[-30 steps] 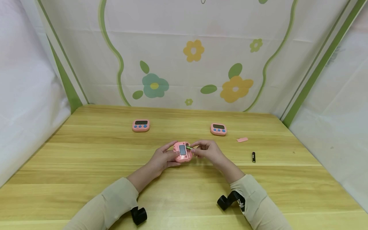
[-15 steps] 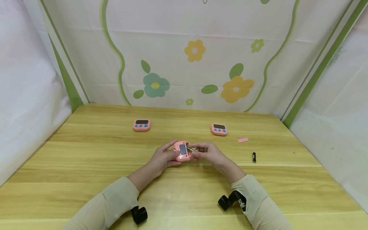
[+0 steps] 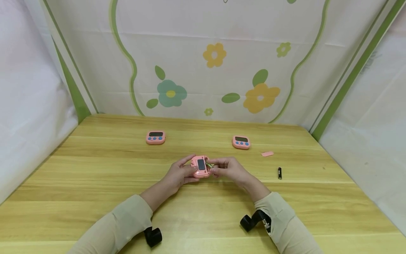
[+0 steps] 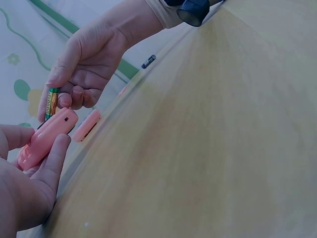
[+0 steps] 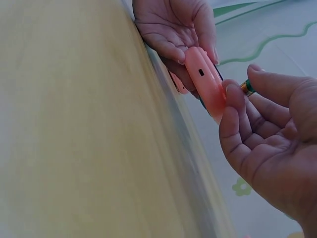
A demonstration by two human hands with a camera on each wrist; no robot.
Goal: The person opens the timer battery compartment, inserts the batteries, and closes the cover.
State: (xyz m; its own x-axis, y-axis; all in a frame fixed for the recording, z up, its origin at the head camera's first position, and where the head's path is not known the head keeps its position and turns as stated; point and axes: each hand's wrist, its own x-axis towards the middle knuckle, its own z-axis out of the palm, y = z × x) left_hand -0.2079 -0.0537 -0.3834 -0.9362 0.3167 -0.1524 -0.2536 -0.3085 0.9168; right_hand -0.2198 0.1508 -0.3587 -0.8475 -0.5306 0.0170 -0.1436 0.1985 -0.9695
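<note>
Nearest, two beige sleeves (image 3: 127,218) run off the near edge of the head view, each with a black wrist camera (image 3: 153,237) at its cuff. Beyond them, over the middle of the desk (image 3: 203,215), the left hand (image 3: 180,173) grips a pink digital timer (image 3: 201,165) by its left side, thumb on the upturned back, which has a dark rectangular panel and an open battery slot on the right. The right hand (image 3: 229,168) pinches a green-and-gold battery (image 4: 52,103) between thumb and forefinger, slanting into that slot; those fingers cover part of it, and whether its inner end is seated cannot be told. Right of the hands lies a black battery (image 3: 280,173), its lettering too small to read; farther and slightly left is a thin pink battery cover (image 3: 267,154). Two more pink timers, a right one (image 3: 241,142) and a left one (image 3: 155,137), rest face up toward the far edge, their displays hard to make out. Behind hangs a white flower-printed backdrop (image 3: 193,76), cut off at the top.
</note>
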